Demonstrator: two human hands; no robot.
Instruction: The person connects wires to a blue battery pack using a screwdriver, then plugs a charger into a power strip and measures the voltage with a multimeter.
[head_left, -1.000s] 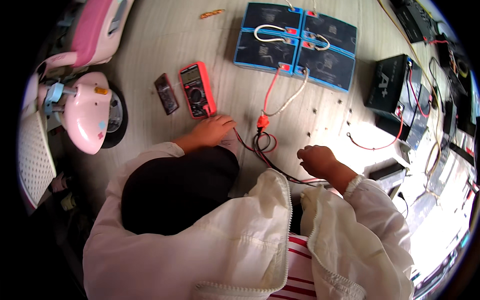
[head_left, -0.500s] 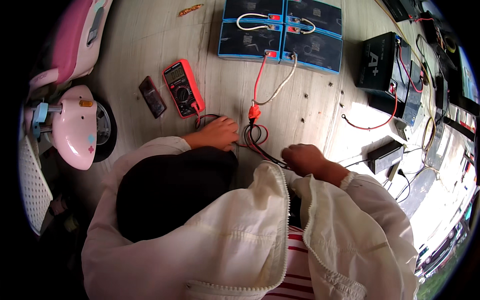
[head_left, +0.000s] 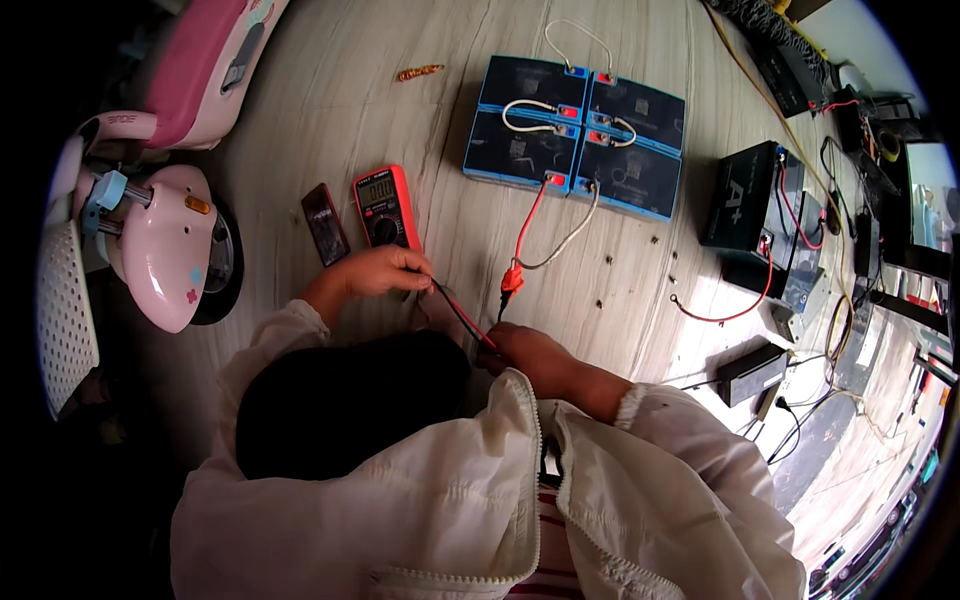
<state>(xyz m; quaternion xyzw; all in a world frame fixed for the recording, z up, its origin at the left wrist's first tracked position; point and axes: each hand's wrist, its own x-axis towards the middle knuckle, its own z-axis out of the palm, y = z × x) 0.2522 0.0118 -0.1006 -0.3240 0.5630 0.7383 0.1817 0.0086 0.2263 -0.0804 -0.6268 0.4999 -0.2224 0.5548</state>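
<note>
My left hand [head_left: 375, 273] is closed in a pinch on the red and black test leads [head_left: 462, 318], just below the red multimeter [head_left: 386, 208]. The leads run taut down to my right hand [head_left: 535, 358], which is closed around them. A dark phone [head_left: 325, 224] lies left of the meter. Ahead stands a block of several black batteries with blue edges [head_left: 628, 178], joined by short white wires. A red wire [head_left: 533, 222] and a white wire [head_left: 572, 243] run from it to a red connector [head_left: 512, 279] just beyond my right hand. Its lower black wire disappears behind that hand.
To the right stands a larger black battery [head_left: 741, 198] with a loose red wire [head_left: 727, 317] on the floor. A black power adapter [head_left: 753, 374] and cables lie nearer. A pink wheeled toy [head_left: 165, 245] is at left; small dark bits dot the floor.
My left hand has moved left to below the meter and now pinches the leads. My right hand has moved left, nearer the connector. The looped leads are drawn straight between them; the view has shifted.
</note>
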